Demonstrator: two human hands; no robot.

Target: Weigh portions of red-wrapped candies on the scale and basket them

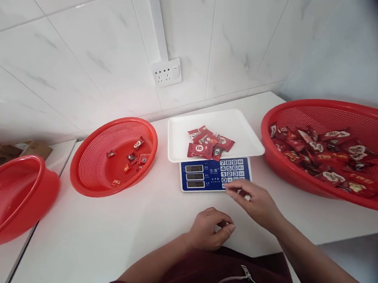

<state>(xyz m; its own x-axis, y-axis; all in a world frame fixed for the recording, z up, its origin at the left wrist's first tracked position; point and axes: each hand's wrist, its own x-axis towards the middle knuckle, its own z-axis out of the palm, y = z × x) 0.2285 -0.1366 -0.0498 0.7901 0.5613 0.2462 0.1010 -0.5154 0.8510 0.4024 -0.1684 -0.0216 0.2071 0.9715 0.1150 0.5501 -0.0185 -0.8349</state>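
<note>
A blue digital scale with a white tray stands at the middle of the white table. Several red wrapped candies lie on the tray. My right hand reaches toward the scale's keypad, fingers stretched out, fingertips at the keypad's lower edge, holding nothing. My left hand rests on the table near the front edge with fingers curled into a loose fist; nothing shows inside it.
A red mesh basket at the left holds several small candies. A large red basket at the right holds many red candies. Another red basket and a cardboard box sit far left. A wall socket is behind.
</note>
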